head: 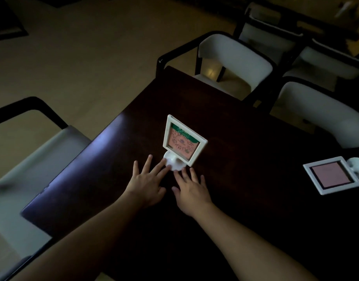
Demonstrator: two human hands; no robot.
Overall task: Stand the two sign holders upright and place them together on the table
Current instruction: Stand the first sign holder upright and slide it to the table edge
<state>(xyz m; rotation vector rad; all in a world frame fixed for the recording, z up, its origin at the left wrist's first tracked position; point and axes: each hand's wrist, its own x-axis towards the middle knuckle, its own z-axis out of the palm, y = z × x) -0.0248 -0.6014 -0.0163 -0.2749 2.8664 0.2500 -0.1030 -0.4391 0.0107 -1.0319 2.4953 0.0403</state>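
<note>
One white-framed sign holder point(183, 141) stands upright on its round white base near the middle of the dark table point(245, 138), showing a pink and green card. My left hand point(147, 182) lies flat with fingers spread, its fingertips touching the base. My right hand point(190, 189) rests flat just right of it, fingers apart, holding nothing. A second white sign holder point(333, 175) lies flat on the table at the far right, its pink card facing up and its round base pointing away.
White-cushioned chairs with dark frames surround the table: one at the left point(32, 151), one at the far end point(233, 63), one at the right point(320, 112). More chairs and another dark table stand behind. The room is dim.
</note>
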